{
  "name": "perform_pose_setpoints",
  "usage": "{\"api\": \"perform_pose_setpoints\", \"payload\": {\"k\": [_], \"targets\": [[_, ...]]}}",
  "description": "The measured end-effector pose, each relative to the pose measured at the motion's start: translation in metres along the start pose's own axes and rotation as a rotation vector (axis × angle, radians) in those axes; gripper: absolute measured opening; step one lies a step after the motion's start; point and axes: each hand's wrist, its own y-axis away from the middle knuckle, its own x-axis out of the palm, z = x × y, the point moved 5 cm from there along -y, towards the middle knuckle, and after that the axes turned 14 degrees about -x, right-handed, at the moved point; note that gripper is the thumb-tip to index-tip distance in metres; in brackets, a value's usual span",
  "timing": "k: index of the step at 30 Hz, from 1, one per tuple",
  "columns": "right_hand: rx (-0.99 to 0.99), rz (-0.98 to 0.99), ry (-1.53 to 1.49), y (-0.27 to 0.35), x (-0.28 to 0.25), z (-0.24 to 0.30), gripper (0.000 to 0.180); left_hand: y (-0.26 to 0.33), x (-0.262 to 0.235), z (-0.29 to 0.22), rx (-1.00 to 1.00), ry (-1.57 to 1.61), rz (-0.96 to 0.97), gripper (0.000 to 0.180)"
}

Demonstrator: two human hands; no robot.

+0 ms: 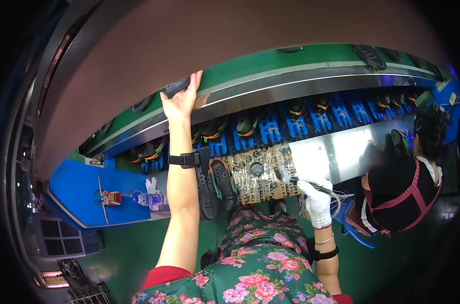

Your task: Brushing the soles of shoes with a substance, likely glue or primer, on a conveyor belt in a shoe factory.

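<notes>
My bare left hand (181, 101) reaches up to the green belt of the upper shelf, its fingers stretched out and thumb apart. Right beside it lies a dark shoe part (176, 86), partly hidden by the hand. A white glove covers my right hand (317, 200), which is closed around a thin black-handled brush (313, 185). The brush's pale tip points left over a tape-covered work board (268, 195). On that board sits a small round black dish (256, 168). Two dark clogs, one plain black (207, 190) and one with green and orange trim (223, 180), rest left of the board.
Behind the board runs a lower line of blue racks (269, 130) carrying dark shoes (246, 125). A metal edge (270, 88) borders the upper belt. A co-worker (405, 195) sits close on the right. At left, a bottle (148, 199) stands by a blue table (78, 190).
</notes>
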Motion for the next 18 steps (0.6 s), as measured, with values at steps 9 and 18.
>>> {"api": "perform_pose_setpoints", "payload": {"k": [9, 18], "targets": [[0.095, -0.041, 0.099, 0.021, -0.026, -0.017, 0.02, 0.006, -0.016, 0.041, 0.137, -0.033, -0.011, 0.101], [0.085, -0.176, -0.072, 0.031, -0.039, -0.02, 0.019, -0.14, -0.036, 0.175, 0.837, -2.597, -0.086, 0.05]]}}
